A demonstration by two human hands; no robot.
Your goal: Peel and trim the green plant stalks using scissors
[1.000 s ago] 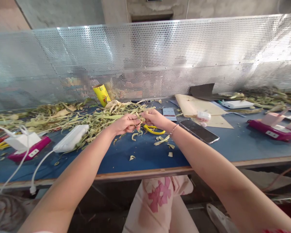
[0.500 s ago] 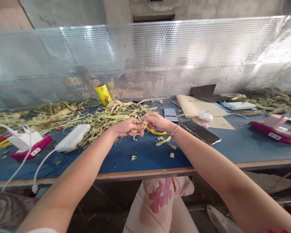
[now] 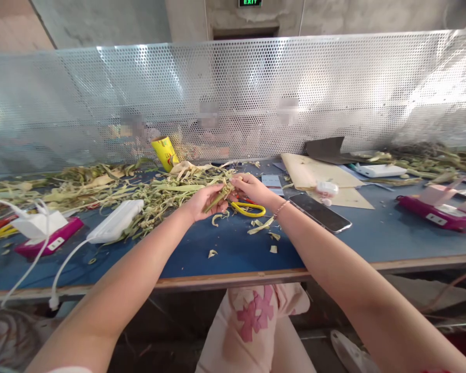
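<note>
Both my hands meet over the blue table (image 3: 233, 248) at the edge of a heap of dried green plant strips (image 3: 155, 194). My left hand (image 3: 204, 202) lies palm up with a green stem piece (image 3: 217, 198) across its curled fingers. My right hand (image 3: 248, 187) pinches the far end of that same stem. Yellow-handled scissors (image 3: 250, 209) lie on the table just below my right hand. Small cut scraps (image 3: 261, 226) are scattered in front of the hands.
A black phone (image 3: 320, 212) lies right of my right wrist, with a white earbud case (image 3: 326, 188) on tan paper (image 3: 314, 173). White power banks (image 3: 114, 221) with cables and pink scales (image 3: 437, 210) sit at both sides. A yellow can (image 3: 164, 152) stands by the perforated metal screen (image 3: 233, 98).
My left hand has turned palm up and opened partly, showing the stem. Both hands have lifted slightly away from me towards the heap, uncovering the scissors.
</note>
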